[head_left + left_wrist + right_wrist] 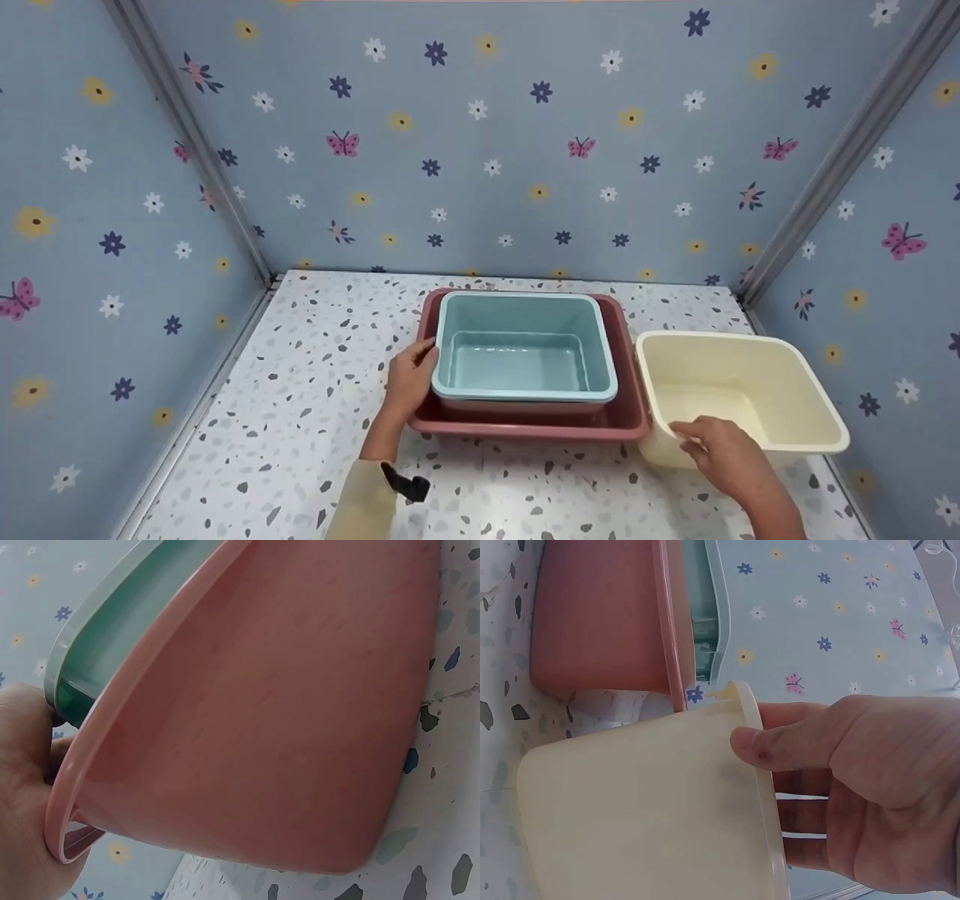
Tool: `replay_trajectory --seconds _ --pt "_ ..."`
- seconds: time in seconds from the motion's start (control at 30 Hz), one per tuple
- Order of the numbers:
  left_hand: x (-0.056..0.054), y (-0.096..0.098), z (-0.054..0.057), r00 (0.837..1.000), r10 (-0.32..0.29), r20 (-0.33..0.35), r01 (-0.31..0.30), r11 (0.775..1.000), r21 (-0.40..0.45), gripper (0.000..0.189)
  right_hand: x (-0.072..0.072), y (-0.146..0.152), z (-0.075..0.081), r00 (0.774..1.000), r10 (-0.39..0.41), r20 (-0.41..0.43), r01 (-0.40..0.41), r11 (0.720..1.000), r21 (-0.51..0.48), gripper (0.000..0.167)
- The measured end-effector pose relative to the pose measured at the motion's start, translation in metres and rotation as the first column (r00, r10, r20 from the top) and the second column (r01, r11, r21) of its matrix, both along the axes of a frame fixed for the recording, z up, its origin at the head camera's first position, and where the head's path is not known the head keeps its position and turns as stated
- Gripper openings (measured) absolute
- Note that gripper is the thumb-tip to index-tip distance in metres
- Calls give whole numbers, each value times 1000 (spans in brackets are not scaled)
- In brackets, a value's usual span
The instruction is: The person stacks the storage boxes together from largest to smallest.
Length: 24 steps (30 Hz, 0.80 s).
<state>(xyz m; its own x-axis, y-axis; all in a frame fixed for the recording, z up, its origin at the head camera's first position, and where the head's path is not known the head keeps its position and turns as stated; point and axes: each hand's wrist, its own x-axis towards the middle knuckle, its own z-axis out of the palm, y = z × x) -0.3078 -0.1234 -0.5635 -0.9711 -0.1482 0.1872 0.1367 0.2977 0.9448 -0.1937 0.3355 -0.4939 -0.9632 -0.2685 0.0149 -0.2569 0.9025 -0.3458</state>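
A light blue plastic storage bin [517, 367] sits within a larger dark pink bin [525, 430]. A paler pinkish band shows under its front rim; I cannot tell whether it is another bin. My left hand [409, 379] is at the left side of the blue bin and holds its rim, with some fingers hidden. In the left wrist view this hand also lies against the pink bin's rim [64, 795]. My right hand [724, 454] pinches the near rim of a cream bin [750, 360], thumb [754, 746] outside and fingers inside.
The cream bin stands directly right of the pink bin, near the right edge of the speckled white table [300, 420]. Flower-patterned blue panels [487, 150] enclose the table at the back and both sides, with grey posts [187, 135] at the corners.
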Motion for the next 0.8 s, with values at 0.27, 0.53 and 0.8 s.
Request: replay_trajectory --seconds 0.27,0.53,0.8 --pt "-2 -1 0 1000 11 6 -11 1000 19 33 0 1 -2 1000 -5 -14 4 1000 -24 31" --pt "0 1 0 999 7 -44 -8 1000 -18 32 2 1 -4 1000 -12 -28 11 1000 -29 31" --pt "2 0 -2 999 40 -24 -40 999 2 28 9 1 -6 1000 -10 3 10 1000 -25 30"
